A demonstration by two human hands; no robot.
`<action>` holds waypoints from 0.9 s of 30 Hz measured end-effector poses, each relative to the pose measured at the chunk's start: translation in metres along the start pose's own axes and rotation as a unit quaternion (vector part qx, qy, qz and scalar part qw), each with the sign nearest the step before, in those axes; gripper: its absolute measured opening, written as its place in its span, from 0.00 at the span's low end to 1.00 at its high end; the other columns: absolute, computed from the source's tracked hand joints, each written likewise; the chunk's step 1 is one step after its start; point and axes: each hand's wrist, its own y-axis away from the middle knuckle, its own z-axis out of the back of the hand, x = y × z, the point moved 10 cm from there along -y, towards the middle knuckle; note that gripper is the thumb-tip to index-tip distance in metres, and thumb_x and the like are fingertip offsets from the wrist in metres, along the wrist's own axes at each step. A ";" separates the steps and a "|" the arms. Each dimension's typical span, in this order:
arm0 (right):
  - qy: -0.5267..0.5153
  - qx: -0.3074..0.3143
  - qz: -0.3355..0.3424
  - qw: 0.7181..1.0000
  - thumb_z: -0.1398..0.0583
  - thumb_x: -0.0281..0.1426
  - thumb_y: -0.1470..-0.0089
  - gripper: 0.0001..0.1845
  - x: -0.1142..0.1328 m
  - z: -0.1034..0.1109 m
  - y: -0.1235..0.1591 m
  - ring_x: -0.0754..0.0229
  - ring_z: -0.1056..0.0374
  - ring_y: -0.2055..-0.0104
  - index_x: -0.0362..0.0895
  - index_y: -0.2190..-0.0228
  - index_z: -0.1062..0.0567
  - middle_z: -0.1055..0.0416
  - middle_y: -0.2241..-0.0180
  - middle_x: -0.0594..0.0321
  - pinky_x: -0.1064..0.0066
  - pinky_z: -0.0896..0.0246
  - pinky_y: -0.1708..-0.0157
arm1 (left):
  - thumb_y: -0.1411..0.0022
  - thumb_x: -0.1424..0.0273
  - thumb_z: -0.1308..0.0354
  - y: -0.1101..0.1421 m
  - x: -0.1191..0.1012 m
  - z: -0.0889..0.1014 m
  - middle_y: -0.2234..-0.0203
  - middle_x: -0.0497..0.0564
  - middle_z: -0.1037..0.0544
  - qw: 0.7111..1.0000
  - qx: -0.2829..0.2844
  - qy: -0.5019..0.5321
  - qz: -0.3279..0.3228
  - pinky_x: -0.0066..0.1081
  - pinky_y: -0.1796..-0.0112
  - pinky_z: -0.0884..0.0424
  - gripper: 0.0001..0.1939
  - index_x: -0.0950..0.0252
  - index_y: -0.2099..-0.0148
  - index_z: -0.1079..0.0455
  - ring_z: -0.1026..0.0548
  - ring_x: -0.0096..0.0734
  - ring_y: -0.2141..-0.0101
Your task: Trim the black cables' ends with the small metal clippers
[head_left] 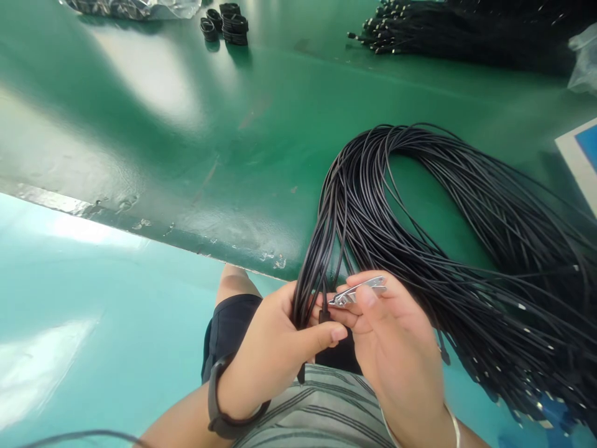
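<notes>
My left hand (280,348) is shut on a thick bunch of thin black cables (433,218), with its thumb across the strands. The loose cables fan out over the green table to the lower right, and their metal-tipped ends lie near the right edge. My right hand (392,348) pinches a small metal nail clipper (357,291) between thumb and fingers. The clipper sits right next to the strands held in my left hand. A black band (228,398) circles my left wrist.
The green table's worn edge (140,214) runs across the view above my lap. Small black coils (228,25) and a large black cable bundle (443,31) lie at the far side. Plastic bags (583,62) and a white-and-blue card (578,155) sit at the right.
</notes>
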 end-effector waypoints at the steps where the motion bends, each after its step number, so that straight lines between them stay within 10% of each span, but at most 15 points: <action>1: 0.006 0.000 0.003 1.000 0.35 0.40 0.46 0.09 0.000 0.000 0.000 0.55 0.24 0.66 0.48 0.66 0.25 0.25 0.71 0.61 0.62 0.26 0.65 | 0.51 0.73 0.30 0.000 0.000 0.000 0.82 0.41 0.27 1.000 -0.001 -0.003 -0.001 0.17 0.83 0.42 0.11 0.65 0.70 0.32 0.37 0.15 0.84; 20: -0.012 -0.005 -0.003 1.000 0.37 0.39 0.43 0.09 0.003 0.001 -0.004 0.58 0.26 0.67 0.46 0.66 0.26 0.26 0.72 0.63 0.65 0.27 0.64 | 0.51 0.74 0.31 0.001 0.000 -0.005 0.81 0.41 0.25 1.000 0.022 0.013 0.011 0.18 0.83 0.38 0.12 0.65 0.69 0.32 0.35 0.17 0.84; 27: 0.114 0.092 -0.022 0.989 0.36 0.35 0.45 0.06 0.005 -0.008 0.001 0.62 0.30 0.70 0.47 0.65 0.26 0.29 0.69 0.65 0.71 0.32 0.73 | 0.40 0.68 0.38 0.014 0.008 -0.009 0.66 0.50 0.22 0.998 0.063 -0.015 0.011 0.30 0.65 0.26 0.09 0.66 0.58 0.31 0.22 0.30 0.68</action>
